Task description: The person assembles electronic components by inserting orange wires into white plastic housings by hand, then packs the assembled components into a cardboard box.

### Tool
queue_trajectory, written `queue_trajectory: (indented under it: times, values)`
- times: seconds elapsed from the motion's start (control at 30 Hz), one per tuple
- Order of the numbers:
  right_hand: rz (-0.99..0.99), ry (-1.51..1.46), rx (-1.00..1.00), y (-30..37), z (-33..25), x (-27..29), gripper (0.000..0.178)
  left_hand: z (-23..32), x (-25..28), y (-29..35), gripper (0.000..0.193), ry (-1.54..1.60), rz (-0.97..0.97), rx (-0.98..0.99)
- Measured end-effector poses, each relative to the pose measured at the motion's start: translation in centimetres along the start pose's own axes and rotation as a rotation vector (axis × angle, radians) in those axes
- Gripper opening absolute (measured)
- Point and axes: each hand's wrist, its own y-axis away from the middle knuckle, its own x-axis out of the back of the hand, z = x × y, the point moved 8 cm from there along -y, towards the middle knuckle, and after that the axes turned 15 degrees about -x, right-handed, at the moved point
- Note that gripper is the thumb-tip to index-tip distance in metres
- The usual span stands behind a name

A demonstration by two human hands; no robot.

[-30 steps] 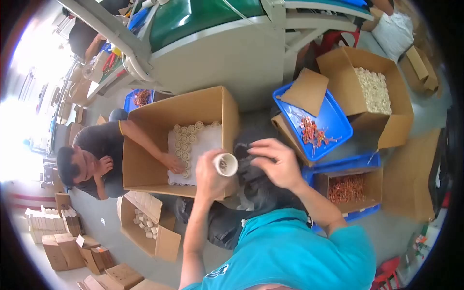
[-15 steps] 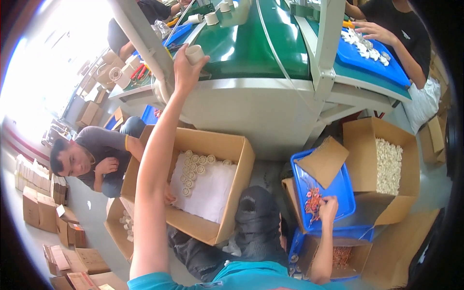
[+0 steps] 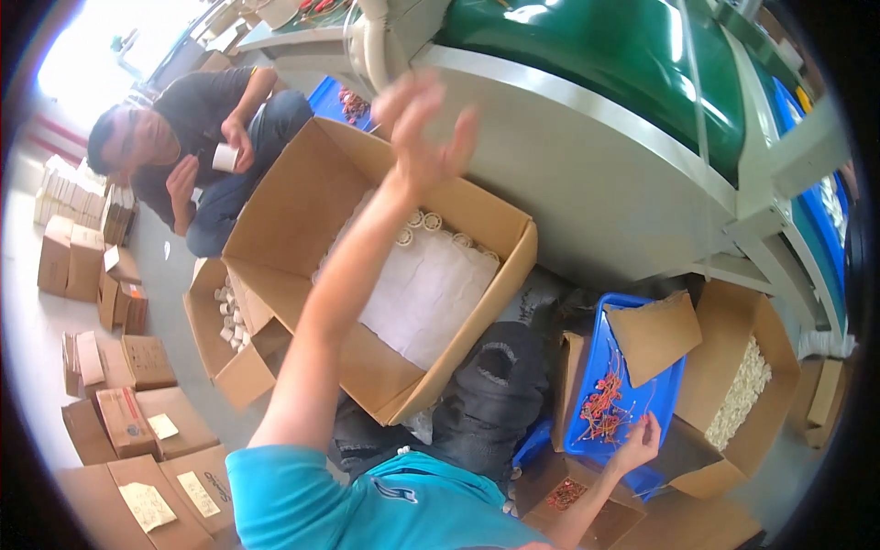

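My left hand (image 3: 423, 137) is raised over the far edge of the large cardboard box (image 3: 266, 215), its fingers apart and smeared by motion, with nothing in it. Inside that box, round white plastic parts (image 3: 432, 222) stand on a white sheet (image 3: 431, 289), some hidden behind my forearm. At the right, my right hand (image 3: 639, 443) is at the near right edge of a blue tray (image 3: 674, 380). Its fingertips pinch a thin red wire. A tangle of red wires (image 3: 603, 412) lies in the tray beside it.
A crouching person (image 3: 206, 137) at the left holds a white cylinder (image 3: 225, 158). The green conveyor belt (image 3: 587, 55) runs at the top. Cardboard (image 3: 653, 332) lies across the tray; a box of small white parts (image 3: 741, 394) stands right. Several cartons (image 3: 147, 362) line the left.
My left hand no longer holds the white cup-shaped part and has come down from the conveyor edge. My view has turned left. The crouching person now holds up a white cylinder.
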Motion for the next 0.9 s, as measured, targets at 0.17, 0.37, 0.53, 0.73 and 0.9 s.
queue_trajectory:
  times: [0.17, 0.37, 0.53, 0.73, 0.9]
  values:
    - [0.119, -0.123, 0.016, 0.4, -2.6, 1.1, 0.023, 2.3, 9.6, 25.5, 0.039, -0.124, -0.698, 0.656]
    - [0.062, -0.104, 0.046, 2.1, -2.2, 1.9, 0.021, 5.8, 29.2, 46.1, 0.051, -0.613, -1.295, 1.089]
    - [0.093, -0.16, 0.009, 3.8, -1.1, 4.1, 0.02, 8.3, 30.8, 49.8, 0.053, -0.44, -1.86, 1.214]
    - [0.091, -0.239, 0.059, 6.0, -2.6, 4.4, 0.018, 4.7, 29.3, 51.0, 0.035, -0.354, -2.014, 1.349]
    - [-0.057, -0.322, 0.038, 7.5, -5.0, -0.4, 0.016, -4.8, 31.4, 50.5, 0.047, 0.039, -2.216, 1.352]
